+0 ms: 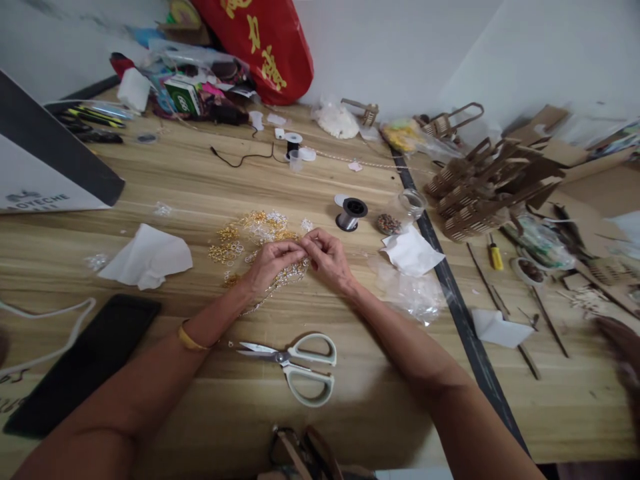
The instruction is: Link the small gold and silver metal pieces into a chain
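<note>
My left hand (273,264) and my right hand (327,259) meet over the middle of the table, fingertips pinched together. What they hold is too small to make out. Gold and silver jewelry findings (227,252), some of them small rings, lie in loose heaps behind and left of my hands. A strand of silver beads or chain (260,303) trails out below my fingers, partly hidden by them. Nearer to me lie scissors with pale handles (283,358), blades slightly parted and pointing left.
A spool of wire (352,213) stands beyond my right hand, near a glass jar (413,203) and white paper (411,252). Crumpled paper (150,257) and a black phone-like slab (85,363) lie left. Woven baskets (475,190) crowd the right, past a dark strip (453,303).
</note>
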`<state>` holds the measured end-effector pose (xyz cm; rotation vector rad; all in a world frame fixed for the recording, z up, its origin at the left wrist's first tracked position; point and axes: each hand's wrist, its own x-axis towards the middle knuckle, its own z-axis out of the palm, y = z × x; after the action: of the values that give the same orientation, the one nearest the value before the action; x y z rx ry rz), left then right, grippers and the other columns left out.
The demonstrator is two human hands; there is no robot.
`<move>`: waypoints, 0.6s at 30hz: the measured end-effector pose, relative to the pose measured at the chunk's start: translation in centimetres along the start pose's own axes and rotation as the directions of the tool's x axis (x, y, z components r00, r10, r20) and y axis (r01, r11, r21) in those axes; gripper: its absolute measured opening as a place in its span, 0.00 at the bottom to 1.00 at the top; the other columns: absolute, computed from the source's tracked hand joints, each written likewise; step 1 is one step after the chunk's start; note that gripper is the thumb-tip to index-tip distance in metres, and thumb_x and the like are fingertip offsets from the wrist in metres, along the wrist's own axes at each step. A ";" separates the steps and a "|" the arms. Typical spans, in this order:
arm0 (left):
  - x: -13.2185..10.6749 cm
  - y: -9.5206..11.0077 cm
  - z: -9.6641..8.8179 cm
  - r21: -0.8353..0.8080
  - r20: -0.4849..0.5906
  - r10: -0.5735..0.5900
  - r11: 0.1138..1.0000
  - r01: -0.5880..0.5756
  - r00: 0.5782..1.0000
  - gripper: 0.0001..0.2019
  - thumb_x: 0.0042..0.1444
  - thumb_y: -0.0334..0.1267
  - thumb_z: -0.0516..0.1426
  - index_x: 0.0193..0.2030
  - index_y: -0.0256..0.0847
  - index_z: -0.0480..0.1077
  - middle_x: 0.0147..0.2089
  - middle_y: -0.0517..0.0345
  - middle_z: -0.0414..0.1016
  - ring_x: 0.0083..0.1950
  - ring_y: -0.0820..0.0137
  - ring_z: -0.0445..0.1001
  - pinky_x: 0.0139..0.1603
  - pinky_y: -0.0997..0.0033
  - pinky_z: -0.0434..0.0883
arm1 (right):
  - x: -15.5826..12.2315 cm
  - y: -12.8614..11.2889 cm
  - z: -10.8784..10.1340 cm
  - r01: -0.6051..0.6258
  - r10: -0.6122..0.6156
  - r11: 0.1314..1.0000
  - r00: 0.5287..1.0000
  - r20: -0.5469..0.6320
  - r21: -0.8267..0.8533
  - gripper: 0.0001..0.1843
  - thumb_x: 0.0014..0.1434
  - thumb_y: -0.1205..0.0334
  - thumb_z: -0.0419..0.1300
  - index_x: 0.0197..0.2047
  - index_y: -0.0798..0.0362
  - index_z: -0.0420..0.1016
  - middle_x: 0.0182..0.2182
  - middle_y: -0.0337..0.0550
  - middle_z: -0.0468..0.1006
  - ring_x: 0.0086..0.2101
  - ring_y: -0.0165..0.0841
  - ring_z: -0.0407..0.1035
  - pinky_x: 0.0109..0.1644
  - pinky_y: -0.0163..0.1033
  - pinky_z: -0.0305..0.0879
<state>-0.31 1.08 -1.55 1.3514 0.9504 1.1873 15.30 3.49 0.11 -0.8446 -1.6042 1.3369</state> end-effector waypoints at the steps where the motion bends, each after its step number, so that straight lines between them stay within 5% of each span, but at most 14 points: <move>1: 0.0 0.1 0.0 0.014 -0.023 0.027 1.000 -0.026 0.999 0.09 0.52 0.42 0.62 0.30 0.38 0.78 0.39 0.54 0.77 0.44 0.66 0.73 0.49 0.66 0.68 | 0.0 0.1 0.0 -0.004 0.004 1.000 1.000 0.001 -0.002 0.20 0.58 0.43 0.60 0.32 0.53 0.67 0.16 0.28 0.60 0.17 0.21 0.52 0.20 0.30 0.48; 5: -0.1 0.9 0.2 0.096 -0.099 0.101 0.991 -0.091 0.990 0.08 0.49 0.42 0.64 0.28 0.39 0.78 0.42 0.52 0.75 0.48 0.64 0.71 0.53 0.64 0.67 | -0.1 0.6 -0.1 -0.039 0.038 0.999 0.999 0.027 0.025 0.20 0.59 0.41 0.58 0.34 0.52 0.67 0.16 0.27 0.56 0.16 0.22 0.51 0.20 0.30 0.50; 12: -0.1 1.5 0.2 0.057 -0.157 0.076 0.996 -0.068 0.985 0.07 0.45 0.40 0.66 0.27 0.39 0.78 0.34 0.55 0.77 0.40 0.66 0.73 0.49 0.64 0.69 | 0.0 0.1 -0.5 -0.127 0.127 0.991 0.992 -0.007 0.050 0.24 0.58 0.36 0.53 0.30 0.50 0.61 0.18 0.29 0.53 0.18 0.24 0.51 0.21 0.31 0.59; 18: 0.1 0.6 0.1 -0.190 -0.189 -0.019 0.982 -0.018 0.982 0.08 0.40 0.37 0.68 0.29 0.38 0.78 0.34 0.56 0.80 0.36 0.69 0.76 0.42 0.68 0.70 | 0.9 -0.1 -2.2 -0.193 0.175 0.980 0.952 0.251 0.048 0.25 0.53 0.37 0.60 0.28 0.53 0.65 0.19 0.31 0.60 0.20 0.24 0.58 0.26 0.33 0.64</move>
<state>-0.20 1.10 -0.92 1.0994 0.9433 1.3895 16.97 5.14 0.49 -0.8263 -1.6856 1.6773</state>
